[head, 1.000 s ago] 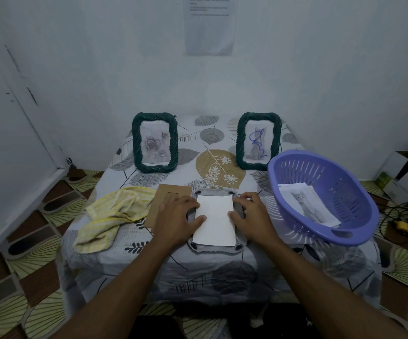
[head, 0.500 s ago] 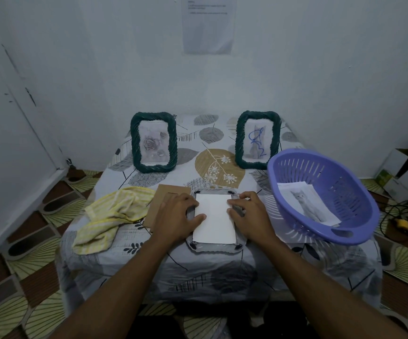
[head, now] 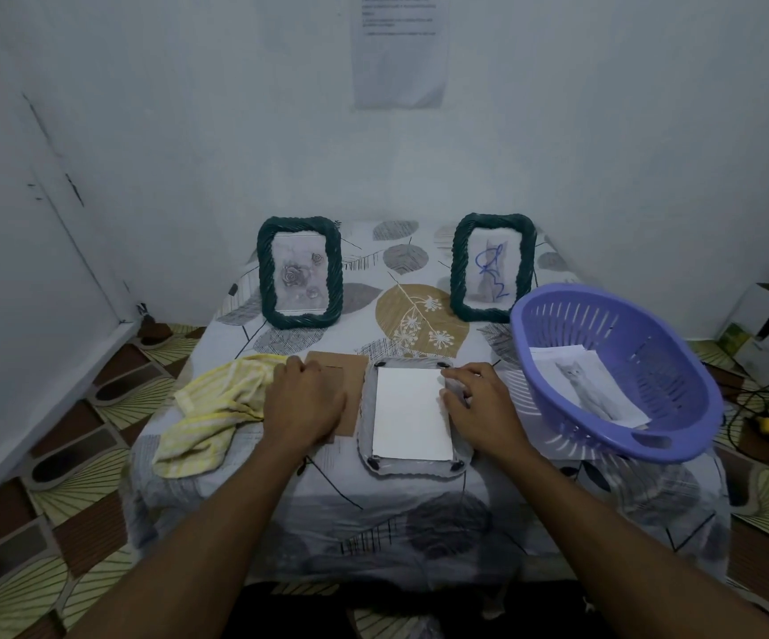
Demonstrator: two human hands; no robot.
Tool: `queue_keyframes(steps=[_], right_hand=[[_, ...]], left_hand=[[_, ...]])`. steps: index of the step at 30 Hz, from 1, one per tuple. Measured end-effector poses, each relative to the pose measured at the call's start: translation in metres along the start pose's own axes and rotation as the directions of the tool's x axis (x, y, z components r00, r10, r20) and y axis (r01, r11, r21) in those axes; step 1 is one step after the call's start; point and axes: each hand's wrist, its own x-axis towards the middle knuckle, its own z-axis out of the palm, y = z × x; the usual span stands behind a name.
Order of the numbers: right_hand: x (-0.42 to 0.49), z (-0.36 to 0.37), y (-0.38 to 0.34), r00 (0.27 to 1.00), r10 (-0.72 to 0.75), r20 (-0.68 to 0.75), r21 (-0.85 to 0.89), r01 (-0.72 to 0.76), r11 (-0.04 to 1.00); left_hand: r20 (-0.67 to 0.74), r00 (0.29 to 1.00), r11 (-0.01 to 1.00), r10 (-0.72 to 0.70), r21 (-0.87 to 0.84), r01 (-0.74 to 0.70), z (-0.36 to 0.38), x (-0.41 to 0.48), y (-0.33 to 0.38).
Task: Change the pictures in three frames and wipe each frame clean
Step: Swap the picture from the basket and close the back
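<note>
At the middle of the table (head: pixel 414 315), a face-down frame (head: pixel 412 468) lies with a white picture sheet (head: pixel 412 415) set in its back. The right hand (head: pixel 481 408), at three o'clock of it, curls its fingers over the rim and steadies it. The left hand (head: pixel 301 401) rests on the brown backing board (head: pixel 350 375) at nine o'clock (fingers bent; whether they grip its edge I cannot tell). The step looks like closing up. Next, the board must be lifted and laid squarely over the sheet, before the yellow cloth (head: pixel 216 408), farther out at nine o'clock, is taken up.
</note>
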Motion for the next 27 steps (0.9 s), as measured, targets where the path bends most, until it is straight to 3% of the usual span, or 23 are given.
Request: queue_keyframes(steps=[6,11,15,23,27], right_hand=[[-0.006,-0.007,-0.005,0.998,-0.037,-0.047,0.007,0.037,0.999],[-0.006,-0.014,-0.003,1.000,0.016,-0.012,0.025,-0.016,1.000],[-0.006,-0.019,-0.006,1.000,0.021,0.024,0.041,-0.022,0.999],[-0.007,-0.022,-0.011,0.999,0.046,-0.006,0.110,-0.045,0.993],[-0.009,-0.028,-0.023,0.987,0.129,0.097,0.403,-0.157,0.902]], left_hand=[[-0.018,0.996,0.975,-0.087,-0.205,0.082,-0.015,-0.003,0.012],[-0.153,0.977,0.917,-0.150,-0.390,0.080,-0.047,-0.005,0.020],[-0.204,0.961,0.901,-0.185,-0.426,0.083,-0.071,0.001,0.025],[-0.001,0.996,0.892,-0.091,-0.446,0.081,-0.062,-0.023,0.071],[0.020,0.998,0.909,-0.063,-0.412,0.065,-0.053,-0.027,0.092]])
